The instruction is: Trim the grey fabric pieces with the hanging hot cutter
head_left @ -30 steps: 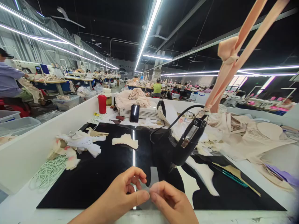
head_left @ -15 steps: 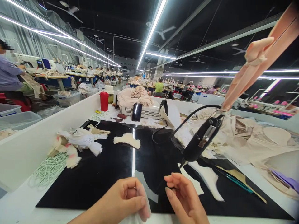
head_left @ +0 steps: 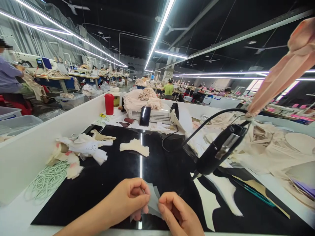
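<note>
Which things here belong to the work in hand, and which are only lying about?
In hand: thin piece, pinched by left hand, right hand at its edge; black mat beneath.
Lying about: red cup, phone, green cord, scraps, black tool hanging untouched.

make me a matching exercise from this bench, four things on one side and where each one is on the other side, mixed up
1 red container
2 green cord
3 black tool
4 sheer piece

A hangs from the peach strap, right
B pinched between left hand and right hand
C coiled at the left, on the white table
D stands at the far end, beside the white wall

Pairs: 1-D, 2-C, 3-A, 4-B
</note>
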`<state>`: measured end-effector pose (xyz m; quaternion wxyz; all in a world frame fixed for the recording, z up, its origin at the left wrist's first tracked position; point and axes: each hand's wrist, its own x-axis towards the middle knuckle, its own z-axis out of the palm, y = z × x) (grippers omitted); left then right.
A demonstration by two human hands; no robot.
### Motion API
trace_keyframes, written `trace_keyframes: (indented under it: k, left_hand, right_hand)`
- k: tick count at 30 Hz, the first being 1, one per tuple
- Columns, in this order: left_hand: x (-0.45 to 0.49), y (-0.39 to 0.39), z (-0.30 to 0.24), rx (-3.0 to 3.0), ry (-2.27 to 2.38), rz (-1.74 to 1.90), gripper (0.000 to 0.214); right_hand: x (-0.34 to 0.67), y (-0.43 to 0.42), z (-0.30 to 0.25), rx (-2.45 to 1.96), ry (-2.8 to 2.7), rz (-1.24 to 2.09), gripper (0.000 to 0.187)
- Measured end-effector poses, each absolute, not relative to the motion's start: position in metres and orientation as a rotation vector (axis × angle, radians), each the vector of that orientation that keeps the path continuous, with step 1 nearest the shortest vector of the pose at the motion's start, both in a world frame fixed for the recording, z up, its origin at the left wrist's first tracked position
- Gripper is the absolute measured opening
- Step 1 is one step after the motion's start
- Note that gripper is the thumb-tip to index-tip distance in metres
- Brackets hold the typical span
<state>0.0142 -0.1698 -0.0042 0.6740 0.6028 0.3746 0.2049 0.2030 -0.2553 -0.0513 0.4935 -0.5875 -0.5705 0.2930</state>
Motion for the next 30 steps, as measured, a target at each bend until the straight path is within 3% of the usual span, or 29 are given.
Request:
trace_keyframes:
  k: [5,14,30]
  left_hand:
    - [0.013,-0.159,-0.007,1.591,0.987,0.491,0.017]
    - [0.007,-0.159,-0.013,2.237,1.199,0.384,0.009]
    - [0.006,-0.161,-0.021,2.399,1.150,0.360,0.012]
  right_hand:
    - [0.205,-0.245,-0.054,-1.456,-1.610,0.355,0.025]
    - [0.203,-0.238,-0.062,-1.487,-1.923,-0.180,0.032]
    - [0.212,-0.234,-0.062,-1.445,-2.112,-0.220,0.018]
